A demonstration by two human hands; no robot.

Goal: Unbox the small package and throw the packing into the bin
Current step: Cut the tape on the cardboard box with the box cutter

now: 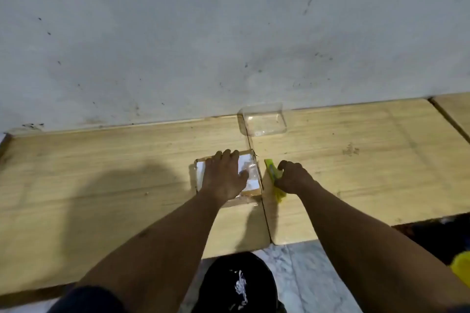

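Slitting the tape (250, 169) is judged the step in hand. The small package (254, 192) is pinned to the table (101, 173) under the flat, spread left hand (223, 175); a yellow cutter (270, 170) is gripped in the curled right hand (292, 178), just beside the package's right edge. The cut should be kept shallow and drawn clear of that pressing hand.

Package (250, 192): brown cardboard, white label (199, 169) on top, glossy clear tape. Box cutter (271, 170): yellow-green body. Plastic container (263, 121) at far table edge: clear, colourless. Table (101, 160): pale tan wood-grain w/ darker streaks, dark seams btwn panels. Wall (203, 33): light grey, dark scuffs + specks. Floor (300, 274): white-grey marble veining. Black item (223, 277) by near table edge: white scribble print. Yellow obj (461, 268), unidentified.
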